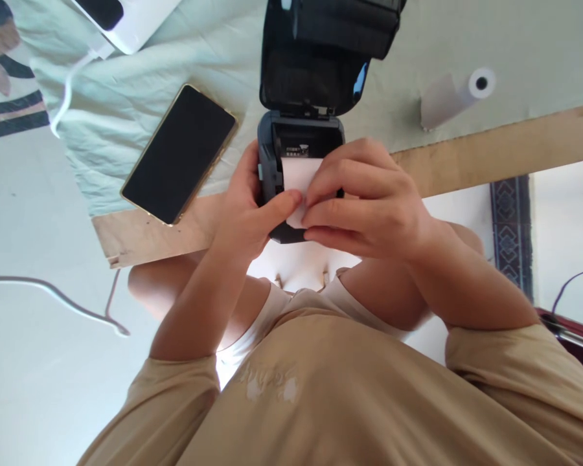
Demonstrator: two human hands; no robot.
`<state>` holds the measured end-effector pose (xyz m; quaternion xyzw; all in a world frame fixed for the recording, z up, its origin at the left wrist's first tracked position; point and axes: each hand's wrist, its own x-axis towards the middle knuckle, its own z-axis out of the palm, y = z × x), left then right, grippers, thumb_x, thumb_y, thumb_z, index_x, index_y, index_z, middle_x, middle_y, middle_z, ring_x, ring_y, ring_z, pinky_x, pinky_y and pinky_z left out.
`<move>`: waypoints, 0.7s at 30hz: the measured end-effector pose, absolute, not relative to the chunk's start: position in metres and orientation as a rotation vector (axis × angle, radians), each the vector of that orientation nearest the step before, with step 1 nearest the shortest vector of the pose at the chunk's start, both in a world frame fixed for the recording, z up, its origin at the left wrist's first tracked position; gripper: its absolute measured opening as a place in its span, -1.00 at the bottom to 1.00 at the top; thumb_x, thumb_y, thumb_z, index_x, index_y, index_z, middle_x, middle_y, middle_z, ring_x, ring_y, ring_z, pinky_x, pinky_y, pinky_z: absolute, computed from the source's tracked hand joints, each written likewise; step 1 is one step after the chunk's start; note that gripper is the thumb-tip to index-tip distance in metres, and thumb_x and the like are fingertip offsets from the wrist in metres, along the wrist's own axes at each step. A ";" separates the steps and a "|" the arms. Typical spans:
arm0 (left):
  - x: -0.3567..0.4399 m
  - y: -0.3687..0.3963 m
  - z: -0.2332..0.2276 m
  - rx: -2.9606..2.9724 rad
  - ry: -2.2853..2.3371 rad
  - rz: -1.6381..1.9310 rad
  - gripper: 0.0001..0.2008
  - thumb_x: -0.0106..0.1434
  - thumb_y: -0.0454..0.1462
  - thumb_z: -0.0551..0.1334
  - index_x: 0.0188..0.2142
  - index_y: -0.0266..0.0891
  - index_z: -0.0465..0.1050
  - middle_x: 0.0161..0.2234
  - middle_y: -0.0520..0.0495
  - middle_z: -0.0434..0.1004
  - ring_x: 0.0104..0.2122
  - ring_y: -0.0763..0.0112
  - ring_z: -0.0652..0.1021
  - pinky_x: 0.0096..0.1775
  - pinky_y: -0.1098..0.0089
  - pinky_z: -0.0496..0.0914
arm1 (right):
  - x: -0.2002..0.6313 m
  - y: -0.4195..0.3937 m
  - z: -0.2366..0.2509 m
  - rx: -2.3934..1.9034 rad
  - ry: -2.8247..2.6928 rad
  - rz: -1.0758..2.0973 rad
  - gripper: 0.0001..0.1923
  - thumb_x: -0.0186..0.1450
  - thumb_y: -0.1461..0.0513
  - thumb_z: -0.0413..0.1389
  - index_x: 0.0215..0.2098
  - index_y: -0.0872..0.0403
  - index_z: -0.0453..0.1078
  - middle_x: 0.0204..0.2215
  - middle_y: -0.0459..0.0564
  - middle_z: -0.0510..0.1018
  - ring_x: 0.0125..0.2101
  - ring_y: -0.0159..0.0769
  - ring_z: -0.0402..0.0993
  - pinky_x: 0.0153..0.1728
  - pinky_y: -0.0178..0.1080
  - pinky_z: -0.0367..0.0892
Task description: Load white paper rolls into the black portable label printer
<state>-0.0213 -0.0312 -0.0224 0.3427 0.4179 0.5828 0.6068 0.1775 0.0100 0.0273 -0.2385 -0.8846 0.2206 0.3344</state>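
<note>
A small dark portable printer (268, 155) is at the table's front edge with its black lid (311, 77) swung up and back. White roll paper (298, 169) sits in its open compartment, with a small printed label behind it. My left hand (240, 217) grips the printer's left side, its thumb lying over the paper. From the right, my right hand (374, 197) reaches across the compartment with bent fingers, the fingertips pinched together at the paper. Those fingers hide the compartment's right part and some of the paper.
A phone (179, 155) lies dark-screened left of the printer. At top left is a white device (133, 26) with a white cable (68, 87). Another white paper roll (459, 97) stands on the green cloth (529, 52) to the right. A wooden edge (495, 149) borders the table.
</note>
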 end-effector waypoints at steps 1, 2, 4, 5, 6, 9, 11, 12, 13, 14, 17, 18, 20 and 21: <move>-0.021 -0.032 -0.022 0.817 0.967 1.386 -0.29 0.03 -0.13 0.69 0.13 -0.07 0.53 -0.08 -0.03 0.75 -0.08 0.14 0.73 -0.14 0.25 0.65 | 0.180 0.010 0.027 -0.632 -2.288 0.568 -0.79 0.47 -0.02 0.19 -0.25 -0.22 0.63 -0.29 -0.11 0.68 -0.07 -0.17 0.62 -0.09 -0.01 0.47; -0.021 -0.033 -0.022 0.831 0.968 1.412 -0.21 0.01 -0.19 0.70 0.20 -0.05 0.50 0.00 -0.04 0.75 -0.05 0.15 0.72 -0.12 0.27 0.64 | 0.182 0.011 0.027 -0.658 -2.266 0.562 -0.78 0.47 -0.04 0.18 -0.23 -0.22 0.63 -0.25 -0.11 0.69 -0.05 -0.16 0.62 -0.04 0.01 0.50; -0.021 -0.034 -0.020 0.829 0.978 1.413 -0.03 -0.05 -0.29 0.72 0.32 0.03 0.41 0.18 -0.05 0.70 0.08 0.12 0.71 -0.05 0.27 0.65 | 0.186 0.011 0.029 -0.750 -2.231 0.574 -0.77 0.49 0.00 0.15 -0.16 -0.21 0.65 -0.15 -0.10 0.70 -0.07 -0.19 0.60 0.06 0.04 0.54; -0.022 -0.035 -0.020 0.819 0.984 1.398 0.02 -0.07 -0.31 0.72 0.34 0.06 0.39 0.24 -0.05 0.66 0.14 0.08 0.69 -0.02 0.26 0.65 | 0.187 0.010 0.030 -0.812 -2.225 0.601 -0.77 0.50 0.02 0.13 -0.14 -0.20 0.66 -0.10 -0.09 0.70 -0.08 -0.19 0.59 0.09 0.04 0.56; -0.022 -0.034 -0.020 0.812 0.976 1.376 0.03 -0.08 -0.32 0.72 0.34 0.08 0.39 0.27 -0.06 0.64 0.17 0.05 0.68 0.01 0.24 0.65 | 0.187 0.010 0.032 -0.872 -2.231 0.640 -0.76 0.50 0.03 0.13 -0.13 -0.20 0.66 -0.08 -0.08 0.69 -0.10 -0.20 0.58 0.10 0.04 0.57; -0.023 -0.031 -0.026 0.841 0.863 1.394 -0.05 -0.04 -0.17 0.70 0.31 0.07 0.41 0.20 -0.06 0.65 0.10 0.03 0.72 -0.05 0.19 0.66 | 0.185 0.009 0.037 -1.015 -2.282 0.791 -0.76 0.47 0.00 0.14 -0.20 -0.22 0.66 -0.09 -0.10 0.70 -0.11 -0.20 0.59 0.07 0.00 0.60; -0.024 -0.029 -0.030 0.874 0.836 1.409 -0.13 0.06 -0.10 0.65 0.32 0.07 0.40 0.14 -0.06 0.66 0.01 0.07 0.74 -0.13 0.20 0.65 | 0.182 0.009 0.040 -1.065 -2.296 0.855 -0.76 0.47 -0.01 0.14 -0.23 -0.22 0.65 -0.07 -0.13 0.72 -0.09 -0.21 0.61 0.06 -0.02 0.59; -0.024 -0.028 -0.032 0.893 0.848 1.412 -0.17 0.10 -0.10 0.63 0.32 0.07 0.40 0.12 -0.06 0.66 -0.01 0.10 0.73 -0.15 0.22 0.64 | 0.181 0.010 0.040 -1.067 -2.290 0.871 -0.75 0.47 -0.01 0.14 -0.23 -0.21 0.65 -0.06 -0.15 0.72 -0.09 -0.22 0.62 0.05 -0.03 0.59; -0.025 -0.028 -0.033 0.910 0.875 1.412 -0.19 0.11 -0.12 0.62 0.32 0.08 0.41 0.13 -0.06 0.67 -0.02 0.12 0.73 -0.14 0.24 0.63 | 0.181 0.010 0.040 -1.059 -2.281 0.879 -0.73 0.47 -0.02 0.13 -0.25 -0.21 0.65 -0.07 -0.16 0.73 -0.10 -0.24 0.62 0.03 -0.05 0.58; -0.025 -0.029 -0.034 0.930 0.898 1.406 -0.20 0.11 -0.14 0.63 0.31 0.08 0.43 0.14 -0.06 0.67 -0.01 0.13 0.71 -0.12 0.25 0.63 | 0.180 0.011 0.039 -1.048 -2.275 0.881 -0.71 0.48 -0.02 0.12 -0.26 -0.21 0.65 -0.07 -0.17 0.74 -0.11 -0.25 0.62 0.01 -0.07 0.57; -0.027 -0.031 -0.033 0.965 0.918 1.424 -0.19 0.07 -0.16 0.64 0.30 0.07 0.47 0.19 -0.03 0.64 0.05 0.15 0.68 -0.08 0.29 0.60 | 0.180 0.012 0.034 -0.993 -2.274 0.880 -0.67 0.49 -0.04 0.11 -0.30 -0.21 0.66 -0.13 -0.17 0.74 -0.19 -0.28 0.59 -0.08 -0.11 0.52; -0.028 -0.031 -0.033 0.959 0.923 1.427 -0.18 0.07 -0.17 0.64 0.30 0.07 0.47 0.20 -0.03 0.64 0.07 0.15 0.67 -0.07 0.29 0.59 | 0.180 0.012 0.033 -0.980 -2.280 0.887 -0.67 0.48 -0.05 0.12 -0.31 -0.21 0.66 -0.15 -0.16 0.74 -0.22 -0.29 0.58 -0.11 -0.12 0.49; -0.028 -0.033 -0.030 0.926 0.930 1.424 -0.14 0.04 -0.19 0.65 0.32 0.06 0.45 0.21 -0.04 0.64 0.09 0.11 0.66 -0.05 0.27 0.58 | 0.180 0.011 0.032 -0.978 -2.285 0.920 -0.68 0.46 -0.06 0.15 -0.32 -0.19 0.67 -0.17 -0.15 0.75 -0.28 -0.32 0.55 -0.15 -0.13 0.45; -0.028 -0.033 -0.028 0.903 0.934 1.417 -0.11 0.01 -0.21 0.67 0.31 0.05 0.45 0.22 -0.04 0.64 0.09 0.08 0.66 -0.02 0.25 0.59 | 0.180 0.009 0.033 -0.991 -2.278 0.941 -0.68 0.45 -0.07 0.16 -0.32 -0.18 0.67 -0.17 -0.15 0.76 -0.30 -0.33 0.55 -0.15 -0.14 0.43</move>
